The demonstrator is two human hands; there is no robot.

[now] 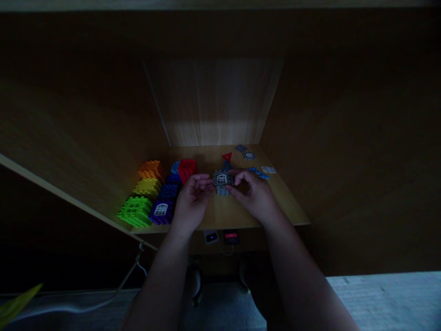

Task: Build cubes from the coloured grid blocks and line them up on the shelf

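Note:
A small grey block assembly with a white window panel (pixel 222 180) is held over the middle of the wooden desk (pixel 237 214). My left hand (pixel 193 200) pinches its left side with curled fingers. My right hand (pixel 251 191) grips its right side, fingers closed around it. Just behind it sit a red triangular piece (pixel 226 156) and a blue piece (pixel 226 165).
Stacks of interlocking blocks stand at the left: green (pixel 136 211), purple with a window (pixel 161 211), yellow (pixel 148 186), orange (pixel 150 169), dark blue (pixel 169 191), red (pixel 187 169). Loose grey (pixel 245 152), blue (pixel 257 172) and white (pixel 268 169) panels lie right. Wooden walls enclose the desk.

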